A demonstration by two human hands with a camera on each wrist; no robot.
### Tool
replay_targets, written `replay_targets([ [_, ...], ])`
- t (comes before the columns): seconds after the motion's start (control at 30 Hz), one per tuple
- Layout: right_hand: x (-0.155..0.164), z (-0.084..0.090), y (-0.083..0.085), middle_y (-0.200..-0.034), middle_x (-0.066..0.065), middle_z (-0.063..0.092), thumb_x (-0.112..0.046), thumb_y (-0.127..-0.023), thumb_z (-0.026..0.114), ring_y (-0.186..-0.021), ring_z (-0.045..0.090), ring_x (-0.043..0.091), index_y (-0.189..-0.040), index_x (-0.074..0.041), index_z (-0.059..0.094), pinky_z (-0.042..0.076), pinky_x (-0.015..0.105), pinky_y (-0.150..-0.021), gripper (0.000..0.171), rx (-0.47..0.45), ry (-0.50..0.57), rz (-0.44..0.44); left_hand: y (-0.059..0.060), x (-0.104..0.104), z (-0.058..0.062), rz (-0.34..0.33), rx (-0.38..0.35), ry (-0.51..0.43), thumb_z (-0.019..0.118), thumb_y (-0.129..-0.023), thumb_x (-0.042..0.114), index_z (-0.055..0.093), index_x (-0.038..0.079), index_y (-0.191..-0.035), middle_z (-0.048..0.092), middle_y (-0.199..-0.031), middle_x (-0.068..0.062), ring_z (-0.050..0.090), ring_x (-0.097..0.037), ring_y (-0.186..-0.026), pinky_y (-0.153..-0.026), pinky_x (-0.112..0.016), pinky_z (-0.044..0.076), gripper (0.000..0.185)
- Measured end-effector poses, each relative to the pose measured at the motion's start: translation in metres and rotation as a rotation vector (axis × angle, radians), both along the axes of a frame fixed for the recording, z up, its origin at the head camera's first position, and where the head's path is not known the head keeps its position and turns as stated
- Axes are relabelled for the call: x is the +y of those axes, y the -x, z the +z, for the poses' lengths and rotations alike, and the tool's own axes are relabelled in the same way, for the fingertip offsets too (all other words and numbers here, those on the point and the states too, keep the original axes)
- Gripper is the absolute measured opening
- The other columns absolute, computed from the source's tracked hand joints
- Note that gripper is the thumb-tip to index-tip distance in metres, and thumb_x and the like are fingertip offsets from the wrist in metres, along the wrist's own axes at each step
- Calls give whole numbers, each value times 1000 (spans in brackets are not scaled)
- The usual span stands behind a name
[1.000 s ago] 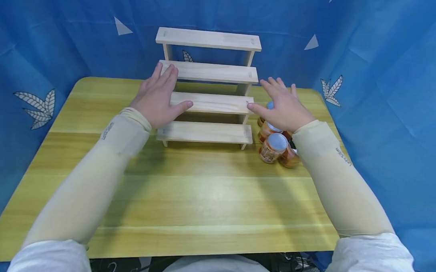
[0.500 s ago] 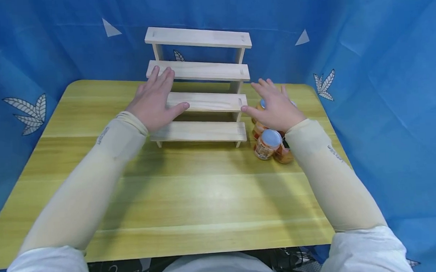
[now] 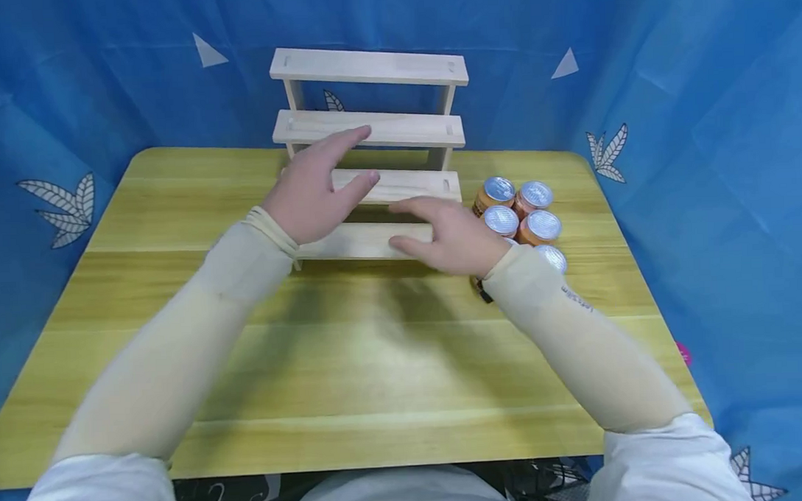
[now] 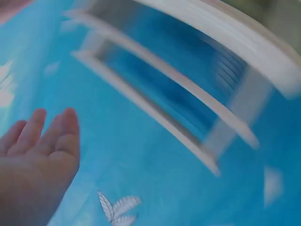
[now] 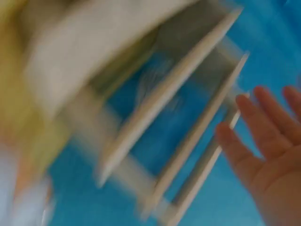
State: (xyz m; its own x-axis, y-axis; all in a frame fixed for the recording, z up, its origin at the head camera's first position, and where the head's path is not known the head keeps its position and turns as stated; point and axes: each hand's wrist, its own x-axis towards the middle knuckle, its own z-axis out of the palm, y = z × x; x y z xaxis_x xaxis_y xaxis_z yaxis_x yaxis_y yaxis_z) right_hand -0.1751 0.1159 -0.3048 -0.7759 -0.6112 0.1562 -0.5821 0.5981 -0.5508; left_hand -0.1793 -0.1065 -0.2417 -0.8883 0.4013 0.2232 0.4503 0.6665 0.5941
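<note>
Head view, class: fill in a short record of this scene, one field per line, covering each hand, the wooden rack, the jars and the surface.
Left hand: open, fingers straight, over the rack's middle steps; contact cannot be told
Right hand: open, fingers pointing left, in front of the lowest step
Rack: pale wood, four stepped shelves, nothing on them, at the table's far edge
Jars: cluster with silver lids and orange bodies, upright, right of the rack
Table: yellow-green wood grain
Backdrop: blue cloth with white leaf prints

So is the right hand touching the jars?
Apart. In the head view the right hand sits in front of the wooden rack's lowest step, with a visible gap to the jars.
</note>
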Motion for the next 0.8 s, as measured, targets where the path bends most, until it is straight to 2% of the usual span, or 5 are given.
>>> replay_targets([
  [0.17, -45, -1, -27, -132, -3, 50, -50, -82, 61, -124, 42, 10, -132, -12, 48, 32, 30, -104, 64, -25, 388, 310, -27, 21, 30, -180, -93, -822, 43, -95, 12, 56, 2, -119, 62, -115, -9, 56, -20, -108, -86, -34, 47, 29],
  [0.3, -68, 13, -33, -126, 3, 55, -49, -78, 66, -120, 43, 16, -126, -4, 52, 31, 34, -103, 67, 95, 598, 447, -38, 30, 41, -266, -184, -1111, 34, -93, 4, 58, -4, -109, 62, -104, -18, 57, -33, -101, -74, -37, 46, 30],
  [0.43, -85, 11, -37, -113, 2, 60, -49, -78, 66, -108, 49, 14, -114, -4, 60, 37, 32, -96, 58, 67, 624, 492, -40, 34, 31, -258, -202, -1112, 34, -92, 3, 56, -6, -108, 62, -101, -16, 56, -34, -98, -71, -35, 45, 29],
  [0.6, -93, -1, -40, -97, 2, 65, -38, -79, 70, -96, 54, 13, -97, -5, 66, 44, 30, -88, 38, -131, 674, 440, -30, 39, 21, -192, -121, -971, 39, -93, 5, 56, -7, -107, 62, -101, -13, 58, -26, -96, -73, -35, 46, 25],
  [0.8, -95, -12, -37, -84, 1, 67, -28, -80, 71, -84, 56, 13, -80, -6, 71, 45, 31, -80, 22, -110, 710, 316, -19, 40, 17, -57, -10, -805, 43, -93, 1, 57, -8, -103, 61, -99, -15, 56, -17, -92, -76, -27, 45, 19],
])
